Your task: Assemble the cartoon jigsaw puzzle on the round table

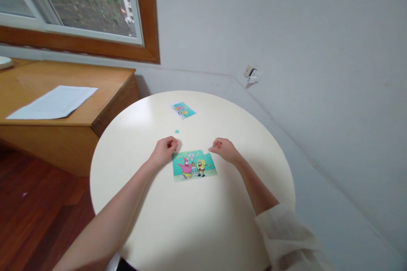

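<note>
A nearly whole jigsaw puzzle (pixel 186 169) of cartoon figures on a turquoise ground lies flat on the round white table (pixel 190 224). Its top right corner has a gap with a knobbed edge, where the white table shows through. My left hand (pixel 164 151) rests at the puzzle's top left corner, its fingers curled closed. At the gap, thumb and fingers of my right hand (pixel 224 149) are pinched together; whatever they hold is too small to make out. One loose turquoise puzzle piece (pixel 177 131) lies on the table just beyond my left hand.
Farther back on the table lies a small picture card (pixel 183 110) with the same cartoon scene. A wooden desk (pixel 111 89) with white paper (pixel 54 102) stands at the left, under a window. The wall carries a socket with a plug (pixel 253 75).
</note>
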`<state>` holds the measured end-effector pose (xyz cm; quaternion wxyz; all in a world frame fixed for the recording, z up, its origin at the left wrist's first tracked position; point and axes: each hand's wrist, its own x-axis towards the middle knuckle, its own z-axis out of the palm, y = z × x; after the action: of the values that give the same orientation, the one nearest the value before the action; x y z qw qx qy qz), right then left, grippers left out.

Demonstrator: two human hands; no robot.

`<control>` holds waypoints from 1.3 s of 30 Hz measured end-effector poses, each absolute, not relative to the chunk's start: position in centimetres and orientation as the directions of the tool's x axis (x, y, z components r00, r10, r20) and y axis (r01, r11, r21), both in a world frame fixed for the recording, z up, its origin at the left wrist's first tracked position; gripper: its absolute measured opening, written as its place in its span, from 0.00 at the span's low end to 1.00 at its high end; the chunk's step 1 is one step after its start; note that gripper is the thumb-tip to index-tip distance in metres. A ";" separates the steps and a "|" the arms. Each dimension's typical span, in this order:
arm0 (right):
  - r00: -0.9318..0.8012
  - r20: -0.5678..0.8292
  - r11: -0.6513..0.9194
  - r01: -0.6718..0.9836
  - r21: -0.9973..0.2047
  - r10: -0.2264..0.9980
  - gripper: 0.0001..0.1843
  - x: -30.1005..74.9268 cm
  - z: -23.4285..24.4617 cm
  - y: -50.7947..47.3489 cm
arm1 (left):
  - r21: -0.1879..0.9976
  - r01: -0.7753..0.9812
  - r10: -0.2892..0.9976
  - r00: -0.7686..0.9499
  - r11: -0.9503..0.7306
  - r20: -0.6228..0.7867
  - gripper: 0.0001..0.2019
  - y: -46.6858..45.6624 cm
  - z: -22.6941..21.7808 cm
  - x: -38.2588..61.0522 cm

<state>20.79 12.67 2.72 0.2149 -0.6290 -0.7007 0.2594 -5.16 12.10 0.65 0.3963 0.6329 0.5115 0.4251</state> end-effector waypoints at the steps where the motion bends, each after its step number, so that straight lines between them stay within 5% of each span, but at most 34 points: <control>1: -0.065 0.007 0.055 0.771 -0.634 0.998 0.08 20.9 2.7 12.7 | 0.936 0.311 0.984 0.114 -0.163 0.134 0.07 12.1 0.6 -5.1; 13: -0.057 -0.029 0.037 0.880 -0.474 0.998 0.02 21.3 2.0 13.2 | 0.934 0.316 0.983 0.131 -0.168 0.132 0.08 12.0 0.8 -5.1; 30: -0.300 0.054 0.246 0.651 -0.718 0.952 0.06 20.0 3.0 13.0 | 0.941 0.303 0.986 0.113 -0.151 0.122 0.07 11.9 0.8 -5.1; 39: -0.558 -0.042 0.457 0.718 -0.525 0.829 0.10 18.4 4.7 13.8 | 0.939 0.314 0.987 0.114 -0.140 0.109 0.07 11.9 1.2 -5.0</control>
<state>18.43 13.83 4.66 0.1103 -0.4568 -0.8464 0.2505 -4.98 11.86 1.19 0.4025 0.6285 0.5178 0.4182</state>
